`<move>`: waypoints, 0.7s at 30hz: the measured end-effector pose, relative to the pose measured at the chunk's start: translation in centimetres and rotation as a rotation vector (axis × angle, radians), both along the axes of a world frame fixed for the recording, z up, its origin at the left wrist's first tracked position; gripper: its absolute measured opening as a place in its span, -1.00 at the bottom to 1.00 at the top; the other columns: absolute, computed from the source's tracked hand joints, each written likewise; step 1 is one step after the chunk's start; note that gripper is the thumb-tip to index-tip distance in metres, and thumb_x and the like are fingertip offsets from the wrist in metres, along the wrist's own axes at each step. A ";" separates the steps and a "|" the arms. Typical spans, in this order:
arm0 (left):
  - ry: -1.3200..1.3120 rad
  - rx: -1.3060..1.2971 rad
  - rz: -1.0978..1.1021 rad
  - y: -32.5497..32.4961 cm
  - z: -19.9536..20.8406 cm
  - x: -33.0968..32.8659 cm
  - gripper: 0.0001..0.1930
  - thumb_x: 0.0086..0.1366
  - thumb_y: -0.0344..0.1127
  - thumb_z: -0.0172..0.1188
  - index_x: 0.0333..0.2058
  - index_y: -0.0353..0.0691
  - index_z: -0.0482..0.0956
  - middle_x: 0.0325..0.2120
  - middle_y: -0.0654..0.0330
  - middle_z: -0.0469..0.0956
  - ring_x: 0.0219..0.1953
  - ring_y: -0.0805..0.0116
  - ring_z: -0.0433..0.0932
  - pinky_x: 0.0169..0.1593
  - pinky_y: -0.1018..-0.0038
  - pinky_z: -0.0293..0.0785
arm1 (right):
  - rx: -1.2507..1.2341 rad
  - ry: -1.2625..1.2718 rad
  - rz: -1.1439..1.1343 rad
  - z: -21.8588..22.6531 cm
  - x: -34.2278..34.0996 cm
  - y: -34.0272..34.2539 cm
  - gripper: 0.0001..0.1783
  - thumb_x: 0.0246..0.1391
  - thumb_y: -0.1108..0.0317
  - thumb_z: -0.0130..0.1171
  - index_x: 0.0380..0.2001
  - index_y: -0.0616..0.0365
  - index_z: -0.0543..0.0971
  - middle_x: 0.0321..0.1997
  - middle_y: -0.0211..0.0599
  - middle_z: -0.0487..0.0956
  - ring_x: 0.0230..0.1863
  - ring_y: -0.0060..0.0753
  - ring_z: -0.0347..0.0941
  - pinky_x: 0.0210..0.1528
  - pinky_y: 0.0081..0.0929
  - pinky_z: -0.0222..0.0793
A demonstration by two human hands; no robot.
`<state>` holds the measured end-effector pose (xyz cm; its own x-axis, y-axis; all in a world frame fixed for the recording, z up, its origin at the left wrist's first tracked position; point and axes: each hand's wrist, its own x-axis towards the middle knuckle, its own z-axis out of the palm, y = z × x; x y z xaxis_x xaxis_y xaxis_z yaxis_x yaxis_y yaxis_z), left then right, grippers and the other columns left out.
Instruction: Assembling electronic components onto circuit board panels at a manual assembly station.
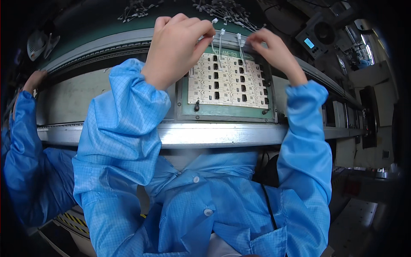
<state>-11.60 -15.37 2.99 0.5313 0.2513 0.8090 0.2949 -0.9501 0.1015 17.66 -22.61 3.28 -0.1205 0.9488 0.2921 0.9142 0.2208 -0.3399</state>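
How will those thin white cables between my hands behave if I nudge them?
The white cables probably flex easily, being so slender. They seem light too, with only small plugs at their tips.

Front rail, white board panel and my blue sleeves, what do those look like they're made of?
Front rail: bare metal, perhaps aluminium, going by its bright, streaky grey shine.
White board panel: likely coated circuit-board laminate, as it is flat, printed and carries black parts.
Blue sleeves: seemingly a smooth synthetic weave, with a soft sheen, wrinkles and a fine dark grid.
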 end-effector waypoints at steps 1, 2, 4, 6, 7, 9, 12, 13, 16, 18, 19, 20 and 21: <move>0.022 -0.015 -0.005 -0.4 0.0 0.4 -0.94 0.25 -0.31 0.28 -0.29 -0.02 0.62 -0.41 0.42 0.61 -0.21 0.32 0.53 -0.01 0.28 0.25 | 0.163 -0.191 -0.166 -1.7 1.4 1.7 -0.84 0.19 0.37 0.17 -0.18 0.14 0.62 -0.17 -0.21 0.54 -0.05 -0.17 0.53 0.00 -0.32 0.44; 0.045 -0.029 -0.003 -0.7 0.1 0.5 -0.94 0.24 -0.32 0.28 -0.31 -0.02 0.60 -0.41 0.41 0.60 -0.21 0.33 0.53 0.00 0.28 0.25 | 0.171 -0.189 -0.178 -2.8 2.5 2.6 -0.84 0.19 0.37 0.17 -0.18 0.14 0.62 -0.17 -0.21 0.54 -0.05 -0.17 0.53 0.00 -0.32 0.44; 0.047 -0.035 -0.017 -0.8 -0.2 0.3 -0.94 0.22 -0.33 0.28 -0.33 -0.02 0.58 -0.42 0.42 0.58 -0.22 0.32 0.52 -0.01 0.27 0.24 | 0.310 -0.587 -0.467 -4.1 2.8 4.0 -0.82 0.17 0.32 0.19 -0.19 0.11 0.60 -0.17 -0.22 0.57 -0.07 -0.09 0.54 -0.05 -0.31 0.45; 0.034 -0.034 0.003 -1.0 -0.2 0.3 -0.92 0.22 -0.33 0.29 -0.33 -0.03 0.56 -0.42 0.42 0.57 -0.23 0.32 0.52 -0.02 0.26 0.24 | 0.221 -0.523 -0.481 -3.8 3.8 3.8 -0.82 0.17 0.30 0.19 -0.19 0.10 0.59 -0.18 -0.23 0.57 -0.07 -0.09 0.54 -0.04 -0.29 0.44; 0.040 -0.030 0.001 -1.0 0.0 0.2 -0.91 0.21 -0.34 0.30 -0.33 -0.03 0.56 -0.43 0.42 0.56 -0.23 0.33 0.51 -0.02 0.26 0.24 | 0.129 -0.466 -0.485 -3.6 4.1 3.6 -0.82 0.16 0.28 0.19 -0.20 0.09 0.59 -0.19 -0.25 0.57 -0.06 -0.09 0.54 -0.04 -0.27 0.43; 0.061 -0.031 -0.007 -1.0 0.3 0.1 -0.91 0.21 -0.34 0.30 -0.33 -0.04 0.56 -0.42 0.42 0.57 -0.23 0.32 0.51 -0.02 0.26 0.24 | 0.111 -0.322 -0.416 -4.1 5.2 3.6 -0.83 0.16 0.28 0.19 -0.21 0.07 0.59 -0.20 -0.25 0.57 -0.05 -0.10 0.53 -0.04 -0.22 0.42; 0.103 -0.045 -0.013 -1.0 0.3 0.2 -0.91 0.21 -0.34 0.31 -0.33 -0.05 0.56 -0.41 0.41 0.58 -0.23 0.32 0.52 -0.01 0.26 0.24 | 0.133 -0.198 -0.337 -4.8 7.1 4.2 -0.84 0.16 0.27 0.17 -0.23 0.02 0.61 -0.20 -0.28 0.59 -0.06 -0.11 0.53 -0.05 -0.13 0.39; 0.125 -0.060 -0.004 -0.9 0.3 0.1 -0.91 0.21 -0.34 0.31 -0.33 -0.05 0.56 -0.40 0.41 0.58 -0.22 0.31 0.52 -0.01 0.26 0.24 | 0.171 -0.219 -0.320 -5.0 7.5 4.2 -0.84 0.17 0.25 0.15 -0.23 0.00 0.62 -0.19 -0.30 0.61 -0.07 -0.12 0.54 -0.07 -0.09 0.37; 0.090 -0.056 0.020 -0.5 0.5 -0.3 -0.89 0.21 -0.35 0.32 -0.31 -0.05 0.57 -0.39 0.39 0.60 -0.23 0.30 0.52 0.00 0.26 0.25 | 0.393 -0.381 -0.324 -4.9 6.8 4.0 -0.85 0.16 0.26 0.16 -0.25 0.04 0.61 -0.19 -0.27 0.59 -0.08 -0.13 0.54 -0.09 -0.08 0.39; 0.113 -0.022 0.028 -0.8 1.2 -0.7 -0.89 0.19 -0.35 0.33 -0.31 -0.06 0.59 -0.39 0.38 0.61 -0.22 0.30 0.53 0.00 0.27 0.26 | 0.498 -0.386 -0.334 -4.1 6.7 3.7 -0.84 0.19 0.29 0.17 -0.25 0.13 0.57 -0.24 -0.21 0.62 -0.21 -0.03 0.60 -0.15 -0.24 0.50; 0.107 -0.051 0.043 -1.3 1.5 -0.8 -0.90 0.18 -0.36 0.34 -0.33 -0.06 0.60 -0.39 0.38 0.61 -0.22 0.30 0.53 -0.01 0.28 0.25 | 0.466 -0.183 -0.387 -3.9 6.8 3.3 -0.84 0.21 0.27 0.16 -0.25 0.12 0.58 -0.26 -0.21 0.65 -0.23 -0.04 0.61 -0.16 -0.24 0.50; 0.101 -0.080 0.058 -2.0 1.7 -0.9 -0.90 0.16 -0.36 0.35 -0.34 -0.05 0.61 -0.39 0.37 0.60 -0.22 0.30 0.53 -0.01 0.28 0.25 | 0.433 0.021 -0.434 -3.7 7.0 2.9 -0.83 0.23 0.26 0.16 -0.25 0.11 0.58 -0.27 -0.21 0.67 -0.25 -0.06 0.63 -0.18 -0.25 0.51; 0.131 -0.181 0.055 -3.2 1.5 -1.4 -0.90 0.14 -0.36 0.36 -0.37 -0.06 0.62 -0.40 0.36 0.60 -0.20 0.29 0.53 0.00 0.26 0.24 | 0.411 0.101 -0.428 -3.4 6.9 2.6 -0.82 0.26 0.25 0.18 -0.24 0.14 0.59 -0.28 -0.21 0.70 -0.22 -0.17 0.68 -0.16 -0.32 0.55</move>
<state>-13.03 -18.59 4.53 0.6104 0.4175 0.6731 0.3673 -0.9021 0.2265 24.61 -19.98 -0.09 0.2945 0.7140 0.6352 0.9186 -0.0283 -0.3941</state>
